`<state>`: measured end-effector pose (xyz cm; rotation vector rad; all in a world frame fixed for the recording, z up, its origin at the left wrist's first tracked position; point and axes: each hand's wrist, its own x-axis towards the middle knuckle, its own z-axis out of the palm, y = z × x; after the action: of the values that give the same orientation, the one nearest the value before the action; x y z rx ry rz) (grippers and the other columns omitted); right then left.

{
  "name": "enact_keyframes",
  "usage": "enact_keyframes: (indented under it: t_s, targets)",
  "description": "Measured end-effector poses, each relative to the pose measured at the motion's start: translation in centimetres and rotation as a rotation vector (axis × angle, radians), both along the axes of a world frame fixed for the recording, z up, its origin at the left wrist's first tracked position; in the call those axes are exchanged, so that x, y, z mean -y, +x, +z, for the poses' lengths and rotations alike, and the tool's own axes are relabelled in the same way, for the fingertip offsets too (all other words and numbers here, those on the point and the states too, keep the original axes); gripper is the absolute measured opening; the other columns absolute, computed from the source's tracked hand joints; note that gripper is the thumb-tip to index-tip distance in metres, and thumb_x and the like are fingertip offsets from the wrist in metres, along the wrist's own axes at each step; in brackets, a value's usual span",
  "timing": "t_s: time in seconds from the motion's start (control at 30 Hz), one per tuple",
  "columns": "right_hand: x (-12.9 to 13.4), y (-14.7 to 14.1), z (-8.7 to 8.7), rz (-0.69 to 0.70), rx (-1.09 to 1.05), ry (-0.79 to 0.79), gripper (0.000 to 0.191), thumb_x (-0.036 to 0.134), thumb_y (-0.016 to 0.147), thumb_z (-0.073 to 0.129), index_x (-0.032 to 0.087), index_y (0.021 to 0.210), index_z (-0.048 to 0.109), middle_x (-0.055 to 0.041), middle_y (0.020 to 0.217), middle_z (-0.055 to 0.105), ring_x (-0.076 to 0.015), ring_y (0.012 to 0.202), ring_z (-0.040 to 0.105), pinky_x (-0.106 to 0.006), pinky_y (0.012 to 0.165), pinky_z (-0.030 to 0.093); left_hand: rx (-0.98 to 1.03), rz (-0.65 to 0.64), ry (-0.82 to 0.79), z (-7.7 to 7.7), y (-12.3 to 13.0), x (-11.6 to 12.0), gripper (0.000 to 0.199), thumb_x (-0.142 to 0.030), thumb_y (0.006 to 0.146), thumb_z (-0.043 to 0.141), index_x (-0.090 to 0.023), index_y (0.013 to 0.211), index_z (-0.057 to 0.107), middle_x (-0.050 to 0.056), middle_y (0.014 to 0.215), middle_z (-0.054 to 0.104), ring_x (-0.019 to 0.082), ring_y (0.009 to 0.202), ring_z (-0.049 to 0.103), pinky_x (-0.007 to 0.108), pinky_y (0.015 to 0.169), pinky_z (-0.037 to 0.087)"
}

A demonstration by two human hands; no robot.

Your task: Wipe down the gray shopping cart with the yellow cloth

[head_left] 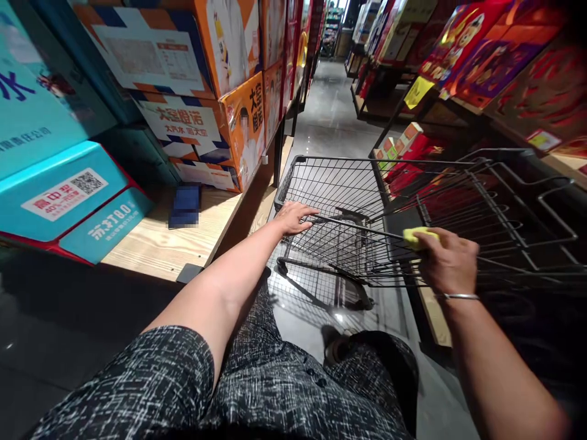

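Observation:
A wire shopping cart (339,183) stands in front of me, turned sideways across the aisle. My left hand (295,218) rests on the cart's near rim toward its left end, fingers stretched out and somewhat apart, with the thumb by the bar. On the right, my right hand (448,256) has its fingers wrapped round a yellow cloth (419,237), which is pressed against the same rim. A silver bracelet (461,296) circles my right wrist. The cart's basket shows bare wire and the floor beneath it.
At left, a wooden shelf (192,239) bears stacked orange boxes (243,131), teal boxes (68,201) and a dark blue blurred object (184,206). Red packages (458,43) sit on shelving at right. The aisle floor (325,110) runs away beyond the cart.

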<state>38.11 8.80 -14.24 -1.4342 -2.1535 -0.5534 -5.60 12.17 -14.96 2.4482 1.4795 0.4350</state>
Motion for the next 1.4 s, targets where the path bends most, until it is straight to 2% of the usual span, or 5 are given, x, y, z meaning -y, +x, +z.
enact_keyframes:
  t_s: [0.17, 0.5, 0.93, 1.3, 1.4]
  targets:
    - [0.6, 3.9, -0.2, -0.166, -0.171, 0.124, 0.025, 0.034, 0.087, 0.06, 0.031, 0.101, 0.08, -0.0183, 0.107, 0.073, -0.026, 0.097, 0.058, -0.049, 0.074, 0.036, -0.012, 0.096, 0.006, 0.9, 0.4, -0.5, 0.04, -0.047, 0.092, 0.063, -0.023, 0.123, 0.069, 0.009, 0.127, 0.07, 0.03, 0.124, 0.057, 0.051, 0.113, 0.033]
    - [-0.6, -18.4, -2.3, 0.135, -0.133, -0.018, 0.043, 0.014, 0.089, 0.055, 0.029, 0.127, 0.071, -0.0108, 0.135, 0.063, -0.0296, 0.115, 0.05, -0.048, 0.099, 0.045, -0.033, -0.08, 0.006, 1.7, 5.4, 0.4, 0.056, -0.017, 0.086, 0.057, -0.022, 0.142, 0.058, 0.01, 0.136, 0.065, 0.028, 0.133, 0.054, 0.05, 0.122, 0.027]
    - [3.8, -20.2, -16.6, 0.282, 0.22, -0.536, 0.019, 0.016, 0.094, 0.059, 0.028, 0.089, 0.074, -0.0032, 0.104, 0.07, -0.0199, 0.098, 0.057, -0.032, 0.084, 0.047, -0.006, -0.11, -0.041, 0.5, 3.7, -0.4, 0.088, -0.001, 0.076, 0.052, -0.032, 0.158, 0.044, 0.003, 0.158, 0.052, 0.023, 0.147, 0.042, 0.051, 0.127, 0.014]
    - [1.2, -9.1, -5.0, 0.126, -0.09, 0.102, 0.042, 0.016, 0.094, 0.059, 0.034, 0.129, 0.073, -0.0081, 0.136, 0.064, -0.0292, 0.123, 0.048, -0.048, 0.108, 0.044, -0.095, -0.108, -0.03, 1.3, 4.3, 0.7, 0.094, -0.01, 0.079, 0.058, -0.037, 0.164, 0.03, 0.003, 0.163, 0.043, 0.027, 0.15, 0.034, 0.053, 0.126, 0.006]
    - [1.2, -7.8, -5.2, 0.057, -0.161, 0.195, 0.042, 0.014, 0.093, 0.058, 0.033, 0.126, 0.074, -0.0086, 0.133, 0.064, -0.0307, 0.124, 0.047, -0.05, 0.107, 0.044, -0.133, -0.104, -0.023, 1.7, 4.4, 1.1, 0.092, -0.013, 0.081, 0.059, -0.038, 0.164, 0.029, 0.003, 0.163, 0.042, 0.026, 0.149, 0.036, 0.052, 0.125, 0.01]
